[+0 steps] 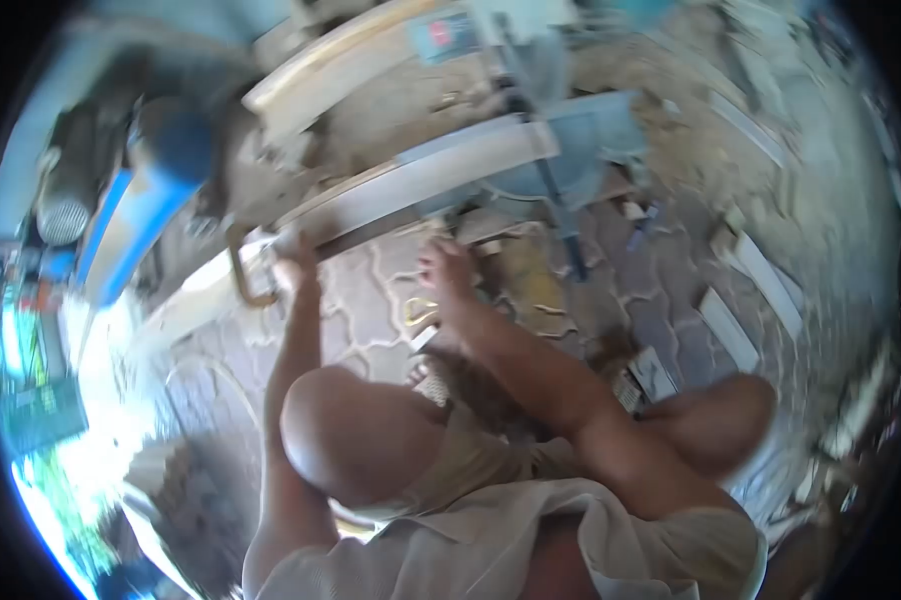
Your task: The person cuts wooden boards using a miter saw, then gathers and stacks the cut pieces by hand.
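A long pale board lies slantwise in front of me. At its nearer left part is my left hand, its fingers closed at the board's edge, though blur softens them. Just left of that hand, a rusty brown C-shaped clamp sits across the board. My right hand is held below the board, apart from it, with fingers loosely spread and nothing visible in them. Beneath it, a yellow loop-shaped piece lies on the paving.
Blue cylinders stand at the left. A pale blue chair-like object and a dark bar are beyond the board. White offcuts lie on the paving at right. Another wooden beam is farther back.
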`<move>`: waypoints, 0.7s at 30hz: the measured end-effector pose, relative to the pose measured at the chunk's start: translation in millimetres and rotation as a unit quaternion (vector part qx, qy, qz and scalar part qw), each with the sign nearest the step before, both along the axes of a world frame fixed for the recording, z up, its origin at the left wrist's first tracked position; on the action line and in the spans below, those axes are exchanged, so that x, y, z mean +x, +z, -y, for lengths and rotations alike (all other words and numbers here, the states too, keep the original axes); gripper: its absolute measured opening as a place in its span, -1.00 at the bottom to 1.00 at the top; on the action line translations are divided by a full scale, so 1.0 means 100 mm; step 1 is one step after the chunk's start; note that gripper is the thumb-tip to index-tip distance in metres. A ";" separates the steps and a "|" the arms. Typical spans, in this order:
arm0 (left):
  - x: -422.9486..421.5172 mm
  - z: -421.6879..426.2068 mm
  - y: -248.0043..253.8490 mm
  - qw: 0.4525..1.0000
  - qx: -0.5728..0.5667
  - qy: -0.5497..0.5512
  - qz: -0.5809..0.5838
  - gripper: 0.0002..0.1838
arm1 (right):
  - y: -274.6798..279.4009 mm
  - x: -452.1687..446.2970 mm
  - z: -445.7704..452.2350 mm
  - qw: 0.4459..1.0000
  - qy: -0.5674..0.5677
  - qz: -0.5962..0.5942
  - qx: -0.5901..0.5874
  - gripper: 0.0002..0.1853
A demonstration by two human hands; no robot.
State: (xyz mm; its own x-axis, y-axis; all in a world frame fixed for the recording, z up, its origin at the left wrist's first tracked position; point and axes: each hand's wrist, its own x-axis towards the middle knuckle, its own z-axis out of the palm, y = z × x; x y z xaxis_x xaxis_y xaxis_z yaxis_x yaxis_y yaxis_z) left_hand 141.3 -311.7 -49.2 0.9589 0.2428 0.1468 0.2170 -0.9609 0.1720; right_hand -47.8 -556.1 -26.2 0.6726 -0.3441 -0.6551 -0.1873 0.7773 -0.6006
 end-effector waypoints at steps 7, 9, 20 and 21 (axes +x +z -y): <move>-0.77 0.54 0.51 0.977 -0.129 -0.152 0.074 -0.66 | -0.69 0.04 -0.22 0.983 -0.022 -0.068 -0.169 -0.42; -1.09 0.68 0.55 0.946 -0.205 -0.252 0.018 -0.60 | -0.56 0.12 -0.11 0.985 -0.033 -0.081 -0.148 -0.38; -1.50 1.76 0.87 0.768 -0.189 -0.608 -0.076 -0.58 | 0.16 -0.28 0.60 0.992 0.053 -0.055 -0.099 -0.54; -1.58 1.85 0.91 0.750 -0.205 -0.623 -0.083 -0.58 | 0.40 -0.52 0.80 0.987 0.105 -0.059 -0.103 -0.56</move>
State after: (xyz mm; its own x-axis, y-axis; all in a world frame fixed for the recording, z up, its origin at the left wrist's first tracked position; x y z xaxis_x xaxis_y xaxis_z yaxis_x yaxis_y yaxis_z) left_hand -16.2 -496.4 41.8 0.4751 -0.8654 0.1594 -0.7553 -0.3082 0.5784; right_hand -99.6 -636.4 14.0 0.6663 -0.3400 -0.6636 -0.4092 0.5772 -0.7066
